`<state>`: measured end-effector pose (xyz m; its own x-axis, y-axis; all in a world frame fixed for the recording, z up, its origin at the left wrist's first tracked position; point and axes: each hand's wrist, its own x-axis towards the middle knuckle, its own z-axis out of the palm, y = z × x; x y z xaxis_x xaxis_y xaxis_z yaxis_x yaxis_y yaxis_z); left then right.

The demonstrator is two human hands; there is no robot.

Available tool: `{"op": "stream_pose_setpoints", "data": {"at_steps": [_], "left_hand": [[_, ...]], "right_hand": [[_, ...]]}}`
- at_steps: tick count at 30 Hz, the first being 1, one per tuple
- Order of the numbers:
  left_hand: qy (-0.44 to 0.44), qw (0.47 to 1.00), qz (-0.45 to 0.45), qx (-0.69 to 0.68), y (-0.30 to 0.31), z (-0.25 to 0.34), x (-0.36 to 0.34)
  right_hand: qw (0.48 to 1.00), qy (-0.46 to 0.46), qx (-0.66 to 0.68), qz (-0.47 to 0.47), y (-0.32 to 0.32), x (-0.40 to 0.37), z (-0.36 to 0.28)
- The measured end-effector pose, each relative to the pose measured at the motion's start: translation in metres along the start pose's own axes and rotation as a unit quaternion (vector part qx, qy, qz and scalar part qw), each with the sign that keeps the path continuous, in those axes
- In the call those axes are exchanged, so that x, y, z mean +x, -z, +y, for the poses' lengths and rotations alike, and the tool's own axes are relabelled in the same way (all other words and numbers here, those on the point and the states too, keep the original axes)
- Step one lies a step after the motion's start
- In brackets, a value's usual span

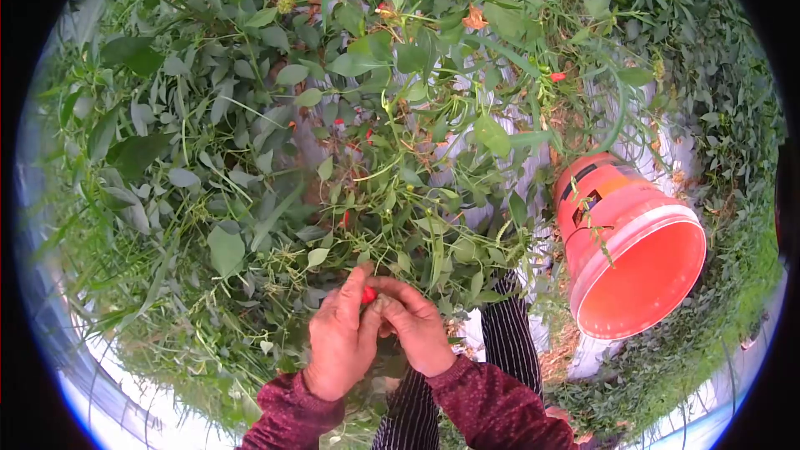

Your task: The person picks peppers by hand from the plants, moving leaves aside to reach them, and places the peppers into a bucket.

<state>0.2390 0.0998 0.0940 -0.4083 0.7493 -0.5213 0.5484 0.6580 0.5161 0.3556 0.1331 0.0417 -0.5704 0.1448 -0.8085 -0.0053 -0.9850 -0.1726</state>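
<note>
My left hand (340, 337) and my right hand (414, 322) meet low in the middle of the view, under a leafy pepper plant (367, 142). Between the fingertips of both hands sits a small red pepper (367, 294), mostly hidden by my fingers. The left thumb and forefinger pinch it from the left, and the right fingers close on it from the right. Dark red sleeves cover both wrists. More small red peppers (557, 77) hang higher in the plant.
An orange bucket (633, 242) lies tilted to my right, its open mouth facing down-right, with nothing visible inside. Dense green leaves and stems fill the view above and left. Striped trousers (507, 342) show below my hands.
</note>
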Motion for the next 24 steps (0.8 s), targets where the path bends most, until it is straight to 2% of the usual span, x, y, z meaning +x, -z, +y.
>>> {"op": "stream_pose_setpoints", "data": {"at_steps": [1,3,4,6,7,10,12,14,15,18,19,20,22,24], "left_hand": [[0.001,1.000,0.001,0.000,0.000,-0.003,0.003],[0.006,0.998,0.060,-0.018,0.001,-0.010,0.008],[0.010,0.998,0.058,-0.017,0.002,-0.009,0.010],[0.051,0.990,0.101,-0.087,0.003,-0.004,0.019],[0.016,0.996,0.081,-0.039,0.004,-0.007,0.023],[-0.013,0.998,0.047,-0.033,-0.006,-0.012,0.028],[-0.011,0.999,0.020,-0.049,-0.014,-0.014,0.027],[-0.021,0.997,-0.020,-0.073,-0.019,-0.016,0.028],[-0.031,0.996,-0.032,-0.078,-0.023,-0.017,0.028],[-0.051,0.997,-0.047,-0.034,-0.028,-0.015,0.028],[-0.045,0.997,-0.055,-0.016,-0.029,-0.017,0.029],[-0.041,0.998,-0.054,-0.018,-0.029,-0.018,0.031],[-0.044,0.991,-0.102,0.073,-0.027,-0.018,0.036],[-0.039,0.991,-0.110,0.069,-0.028,-0.018,0.044]], "right_hand": [[1.000,-0.001,-0.001,-0.001,-0.001,0.001,-0.004],[0.995,0.014,-0.039,0.094,-0.003,0.001,-0.008],[0.995,0.009,-0.038,0.095,-0.001,0.002,-0.005],[0.981,0.117,-0.083,0.130,0.007,0.008,0.001],[0.976,0.129,-0.105,0.142,0.006,0.009,-0.003],[0.970,0.156,-0.111,0.151,0.009,0.012,-0.004],[0.977,0.136,-0.086,0.143,0.004,0.009,-0.013],[0.994,0.016,0.002,0.104,0.002,0.008,-0.021],[0.998,0.011,0.018,0.056,0.009,0.012,-0.014],[0.999,-0.021,0.017,0.028,0.018,0.008,-0.006],[0.994,-0.019,0.103,0.030,0.015,0.012,0.000],[0.994,-0.023,0.100,0.030,0.015,0.013,-0.001],[0.986,0.009,0.157,0.058,0.012,0.016,-0.006],[0.978,0.015,0.184,0.094,0.017,0.019,-0.005]]}}
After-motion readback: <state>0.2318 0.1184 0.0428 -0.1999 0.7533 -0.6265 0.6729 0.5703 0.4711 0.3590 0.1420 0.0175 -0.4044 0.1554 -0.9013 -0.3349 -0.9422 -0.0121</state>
